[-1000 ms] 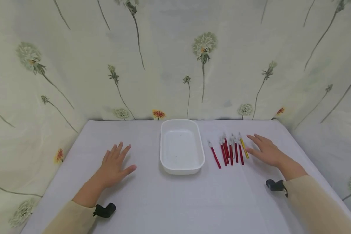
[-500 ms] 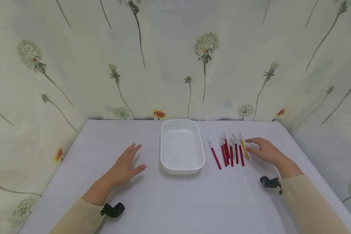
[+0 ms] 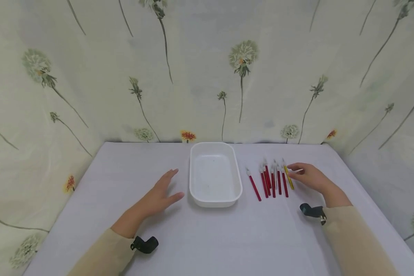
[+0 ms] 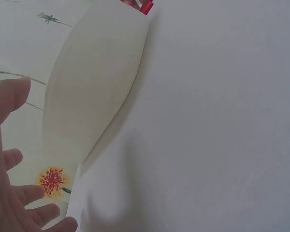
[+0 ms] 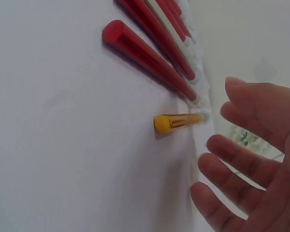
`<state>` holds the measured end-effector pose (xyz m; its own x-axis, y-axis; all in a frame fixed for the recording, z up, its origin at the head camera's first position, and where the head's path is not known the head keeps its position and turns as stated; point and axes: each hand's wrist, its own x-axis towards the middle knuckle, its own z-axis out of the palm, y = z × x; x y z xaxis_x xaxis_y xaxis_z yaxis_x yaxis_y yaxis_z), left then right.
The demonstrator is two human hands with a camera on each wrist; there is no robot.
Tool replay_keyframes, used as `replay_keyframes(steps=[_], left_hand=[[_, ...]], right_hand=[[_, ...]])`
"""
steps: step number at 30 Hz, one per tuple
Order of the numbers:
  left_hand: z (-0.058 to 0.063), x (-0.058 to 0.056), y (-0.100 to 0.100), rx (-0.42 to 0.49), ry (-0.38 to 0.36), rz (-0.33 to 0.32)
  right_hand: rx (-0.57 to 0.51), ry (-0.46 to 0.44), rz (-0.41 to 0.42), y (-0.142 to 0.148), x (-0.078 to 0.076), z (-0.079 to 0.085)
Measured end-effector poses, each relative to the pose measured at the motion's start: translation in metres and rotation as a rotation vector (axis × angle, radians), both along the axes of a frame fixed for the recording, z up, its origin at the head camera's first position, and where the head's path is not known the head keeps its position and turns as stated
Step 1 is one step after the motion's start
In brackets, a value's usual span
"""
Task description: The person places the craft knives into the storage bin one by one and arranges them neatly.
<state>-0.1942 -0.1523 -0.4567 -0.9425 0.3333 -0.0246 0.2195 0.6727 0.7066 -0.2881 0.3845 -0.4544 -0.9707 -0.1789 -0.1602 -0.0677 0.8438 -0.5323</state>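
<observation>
My right hand [image 3: 310, 177] hovers beside a yellow stick [image 3: 291, 184] with a whitish pointed tip. Thumb and forefinger are at its side in the head view; in the right wrist view the fingers are spread, a gap from the yellow stick [image 5: 176, 122]. Left of it lies a bunch of several slim red sticks [image 3: 264, 186] with similar pale tips, one white stick [image 3: 276, 181] among them. My left hand [image 3: 158, 196] holds nothing, its fingers extended toward the left wall of a white tray [image 3: 215, 204]. That tray wall [image 4: 99, 77] fills the upper left wrist view.
One red stick [image 3: 255, 188] lies a little apart, between the tray and the bunch. A white cloth [image 3: 227, 241] covers the table. A flower-printed curtain [image 3: 193, 76] hangs behind it and along both sides.
The left hand has moved right, closer to the tray. My right hand has come slightly left to the yellow stick, and its fingers have drawn together. Tray and sticks stay put.
</observation>
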Motion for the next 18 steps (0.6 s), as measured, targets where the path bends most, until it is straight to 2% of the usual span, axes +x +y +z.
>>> replay_keyframes(steps=[11,18], left_hand=[[-0.005,-0.004,0.028,0.12,-0.063,0.027],[-0.008,-0.003,0.04,0.195,-0.153,0.074]], right_hand=[[-0.048,-0.081,-0.065,0.0,-0.006,-0.005],[-0.089,-0.107,-0.111,-0.002,-0.011,-0.008]])
